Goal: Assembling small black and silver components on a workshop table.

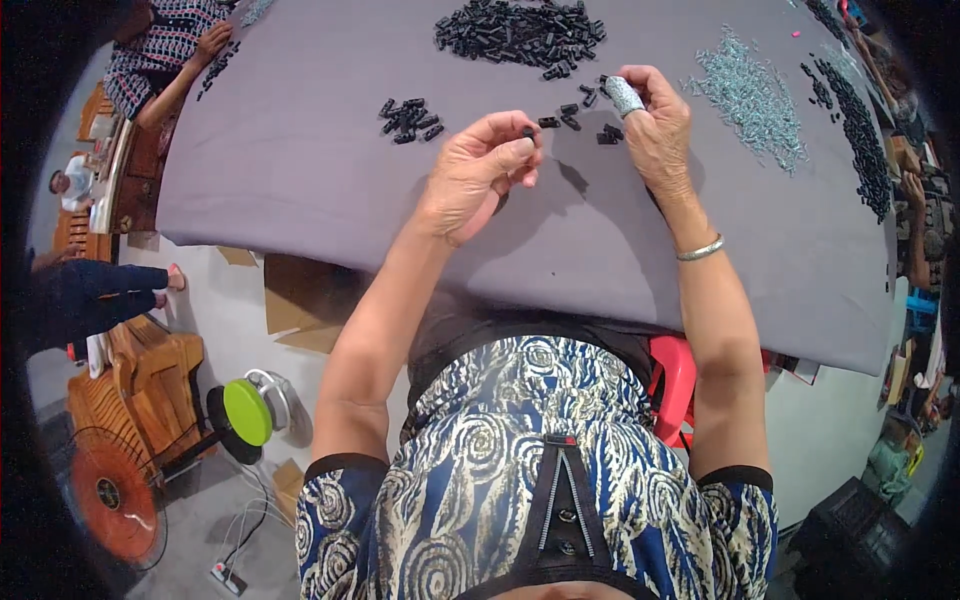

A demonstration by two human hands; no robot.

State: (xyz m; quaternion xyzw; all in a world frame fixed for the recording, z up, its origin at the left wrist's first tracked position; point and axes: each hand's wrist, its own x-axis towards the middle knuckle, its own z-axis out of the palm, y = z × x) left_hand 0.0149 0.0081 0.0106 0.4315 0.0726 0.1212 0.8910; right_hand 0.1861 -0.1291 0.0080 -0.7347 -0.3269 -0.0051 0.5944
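My left hand (478, 178) is closed, with a small black plastic piece (528, 132) pinched between thumb and fingertips. My right hand (660, 135) is also closed; one of its digits wears a silvery wrap (625, 96). At that digit's tip a small black piece (604, 80) shows, partly hidden by the fingers. Several loose black pieces (570, 122) lie on the cloth between my hands. To the left of my left hand is a small cluster of black pieces (408, 118). A large heap of black pieces (520, 35) spreads beyond both hands.
A grey cloth (330, 190) covers the table. Right of my right hand lies a pile of small silvery pieces (750, 95), with more black pieces (862, 140) farther right. Another person's hand (212, 42) rests at the far left. A fan (115, 495) stands on the floor.
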